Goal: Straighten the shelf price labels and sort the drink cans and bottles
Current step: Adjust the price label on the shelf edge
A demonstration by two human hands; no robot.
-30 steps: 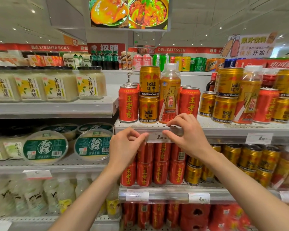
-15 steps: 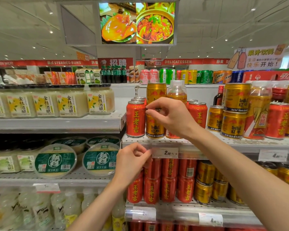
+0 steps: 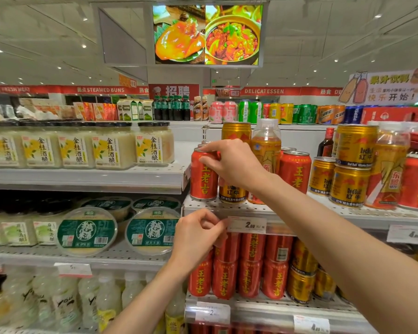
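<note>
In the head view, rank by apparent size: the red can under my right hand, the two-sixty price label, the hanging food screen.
1. Hanging food screen, though it is farther away.
2. Red can.
3. Price label.

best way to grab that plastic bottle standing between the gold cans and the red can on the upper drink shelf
Grip the plastic bottle at its neck and shoulder, coming from the front and above. It stands upright and taller than its neighbours, so only that upper part is free: gold cans and a red can crowd its sides, and the right hand crosses its lower body.
</note>
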